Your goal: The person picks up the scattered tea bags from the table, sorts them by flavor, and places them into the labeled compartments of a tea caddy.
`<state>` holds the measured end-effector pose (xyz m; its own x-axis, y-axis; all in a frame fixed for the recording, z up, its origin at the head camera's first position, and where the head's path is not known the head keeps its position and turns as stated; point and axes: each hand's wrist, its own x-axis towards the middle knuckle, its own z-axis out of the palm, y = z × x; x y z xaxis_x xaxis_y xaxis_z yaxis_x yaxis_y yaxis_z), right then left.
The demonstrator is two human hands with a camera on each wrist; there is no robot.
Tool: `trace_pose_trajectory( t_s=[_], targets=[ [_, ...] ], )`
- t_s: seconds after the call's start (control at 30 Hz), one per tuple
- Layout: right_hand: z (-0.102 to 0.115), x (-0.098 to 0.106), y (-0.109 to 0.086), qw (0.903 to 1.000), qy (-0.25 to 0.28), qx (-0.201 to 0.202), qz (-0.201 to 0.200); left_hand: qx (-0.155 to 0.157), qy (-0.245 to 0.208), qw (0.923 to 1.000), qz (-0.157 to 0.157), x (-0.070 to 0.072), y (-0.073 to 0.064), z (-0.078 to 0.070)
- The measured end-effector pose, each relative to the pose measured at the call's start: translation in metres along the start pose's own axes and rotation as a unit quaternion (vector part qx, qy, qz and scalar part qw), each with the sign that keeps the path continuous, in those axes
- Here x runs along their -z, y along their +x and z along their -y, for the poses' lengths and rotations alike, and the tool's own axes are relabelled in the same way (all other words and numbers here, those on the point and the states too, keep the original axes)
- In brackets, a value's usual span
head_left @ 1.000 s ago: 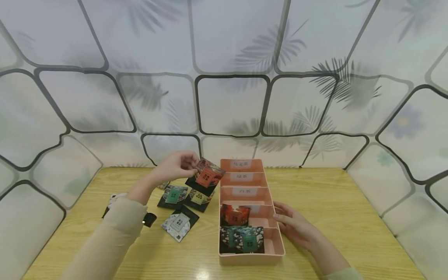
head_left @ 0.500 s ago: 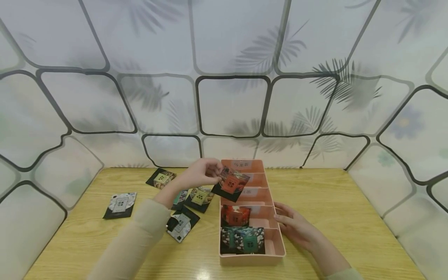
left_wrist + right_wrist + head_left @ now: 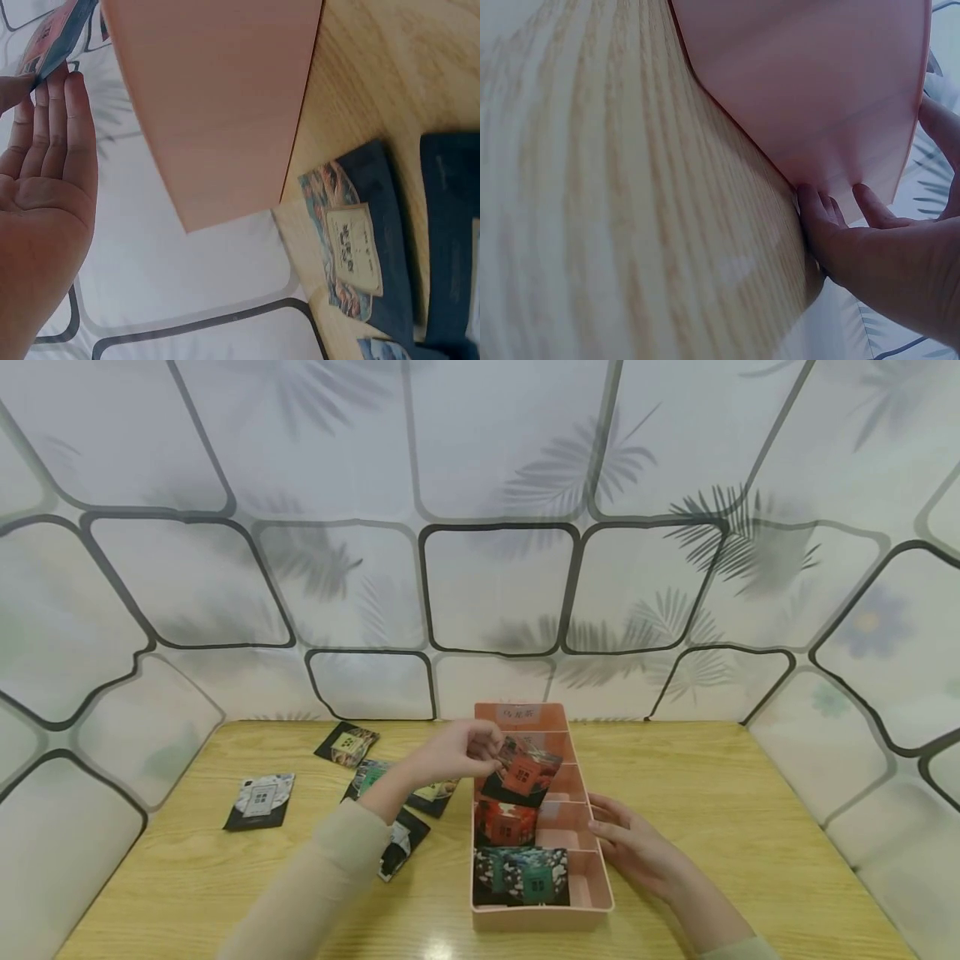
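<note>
My left hand (image 3: 456,753) pinches a tea sachet with a red label (image 3: 522,774) between thumb and fingers, over the long pink divided box (image 3: 542,920). In the left wrist view the sachet (image 3: 58,34) is held by its edge, above the box's side wall. Another red sachet (image 3: 506,824) sits in the second compartment from the front. Green-labelled sachets (image 3: 536,881) fill much of the front one. Against the box's right side rests my right hand (image 3: 647,858); the right wrist view has its fingertips (image 3: 864,191) touching the wall, thumb up by the rim.
Left of the box, several sachets lie on the wooden table (image 3: 697,793): a white one (image 3: 260,799) at far left, a yellow one (image 3: 348,744) at the back, others partly under my left arm. Paper labels (image 3: 521,713) mark the compartments. A patterned curtain (image 3: 495,585) hangs behind.
My left hand has carried the red sachet rightward from above the loose sachets to over the box, then lower toward its middle compartments. The right hand and the box have stayed in place.
</note>
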<state>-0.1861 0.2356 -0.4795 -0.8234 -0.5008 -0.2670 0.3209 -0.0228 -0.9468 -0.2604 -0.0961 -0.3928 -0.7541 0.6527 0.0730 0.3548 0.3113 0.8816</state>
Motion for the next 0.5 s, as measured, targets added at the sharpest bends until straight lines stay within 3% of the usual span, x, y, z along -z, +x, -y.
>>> trace_pose_trajectory(
  t_s=[0.23,0.5],
  targets=[
    [-0.001,0.0,0.0,1.0,0.002,0.005,0.005,0.004,-0.009,0.9999,0.008,-0.012,0.0,0.004],
    [-0.001,0.0,0.0,0.9999,0.009,0.012,0.008,-0.012,0.004,0.9997,0.021,-0.022,0.003,-0.003]
  ],
)
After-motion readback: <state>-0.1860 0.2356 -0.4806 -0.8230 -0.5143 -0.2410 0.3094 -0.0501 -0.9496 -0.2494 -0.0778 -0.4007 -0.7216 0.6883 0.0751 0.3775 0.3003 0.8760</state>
